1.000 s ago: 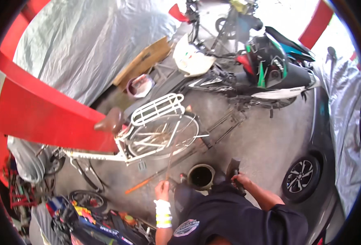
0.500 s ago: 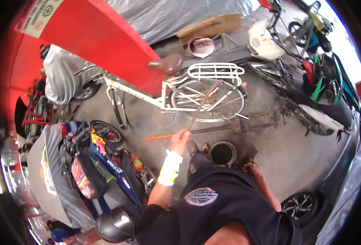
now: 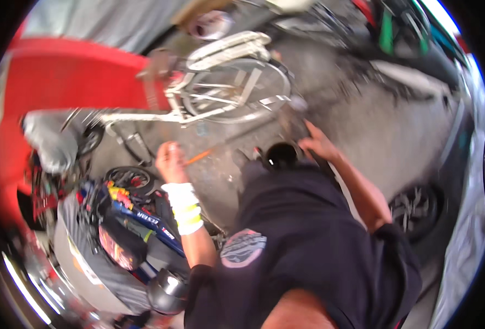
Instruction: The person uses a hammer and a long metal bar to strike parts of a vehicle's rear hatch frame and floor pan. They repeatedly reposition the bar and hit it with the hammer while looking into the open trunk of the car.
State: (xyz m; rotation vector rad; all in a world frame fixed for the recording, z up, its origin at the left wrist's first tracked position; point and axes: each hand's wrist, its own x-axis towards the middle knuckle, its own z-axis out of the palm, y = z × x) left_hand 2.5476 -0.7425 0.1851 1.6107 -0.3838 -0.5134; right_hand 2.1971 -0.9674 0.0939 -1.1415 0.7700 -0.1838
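My left hand (image 3: 171,163), with a white and yellow band at the wrist, is closed in front of the bicycle. A thin brown rod (image 3: 153,94), badly blurred, runs up from it across the red panel. My right hand (image 3: 318,145) is bent around a dark flat-ended tool (image 3: 293,122), also smeared by motion. Just left of that hand is a round bucket (image 3: 282,156) with a dark inside. A white bicycle (image 3: 144,117) stands beyond both hands, its rear wheel nearest the tool. On the floor between my hands lies a long bar with an orange end (image 3: 200,157).
A blue motorcycle (image 3: 144,219) stands at my left, with a dark helmet (image 3: 167,290) by it. The red panel (image 3: 78,74) rises behind the bicycle. At right are a car wheel (image 3: 415,211) and a silver cover (image 3: 467,219). More motorcycles stand at the far right.
The view has swung, shifting the scene leftward and up. My right hand has risen with the dark tool from beside the bucket. My left hand has moved left, and the rod now points more upright.
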